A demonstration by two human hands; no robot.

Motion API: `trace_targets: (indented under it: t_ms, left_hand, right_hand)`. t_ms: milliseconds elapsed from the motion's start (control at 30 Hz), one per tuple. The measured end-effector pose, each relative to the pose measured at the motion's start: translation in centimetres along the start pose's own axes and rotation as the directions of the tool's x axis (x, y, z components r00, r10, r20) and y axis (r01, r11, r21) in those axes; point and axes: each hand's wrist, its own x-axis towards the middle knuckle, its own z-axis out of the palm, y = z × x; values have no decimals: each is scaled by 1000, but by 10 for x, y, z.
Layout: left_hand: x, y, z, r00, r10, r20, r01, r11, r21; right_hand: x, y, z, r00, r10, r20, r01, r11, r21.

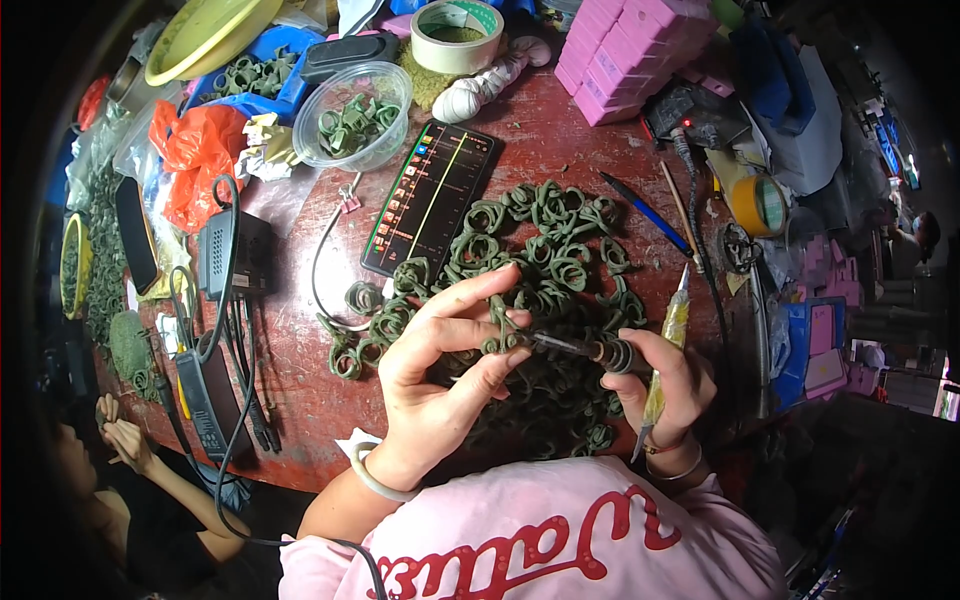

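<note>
Between the thumb and fingers of my left hand (425, 375) is a small dark green wax ring (503, 328), raised over the table. My right hand (672, 390) pinches the dark ribbed grip of a wax pen (568, 345). Its metal tip points left and meets or nearly meets the ring; I cannot tell which. Tucked in the same hand is a slim pointed tool with a yellow-wrapped handle (655, 400). A heap of similar green rings (545, 240) spreads behind and beneath both hands, partly hidden by them.
A phone (432, 200) with a lit screen lies behind the heap, near a clear plastic bowl (352, 118) of green pieces. Left stands a black power box (237, 252) with cables. Pink blocks (635, 55), a blue pen (648, 215) and yellow tape (758, 205) lie right. Another person's hands (125, 435) show far left.
</note>
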Motion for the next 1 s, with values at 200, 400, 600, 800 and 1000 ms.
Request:
trace_targets:
  t_ms: [200,400,600,800,1000]
  left_hand:
    - [0,1,0,1000,-11,-11,11,1000,-12]
    - [1,2,0,999,-48,-16,48,999,-24]
    - [1,3,0,962,-269,-41,244,920,-307]
    - [1,4,0,946,-321,-32,291,892,-347]
    - [2,6,0,931,-365,26,350,867,-355]
  right_hand:
    - [-1,0,0,1000,-4,4,4,1000,-5]
    - [-1,0,0,1000,-9,12,9,1000,-23]
    - [-2,2,4,996,56,-72,-49,995,85]
    - [-1,4,4,995,68,-77,-61,993,96]
    - [1,4,4,998,35,-52,-30,996,89]
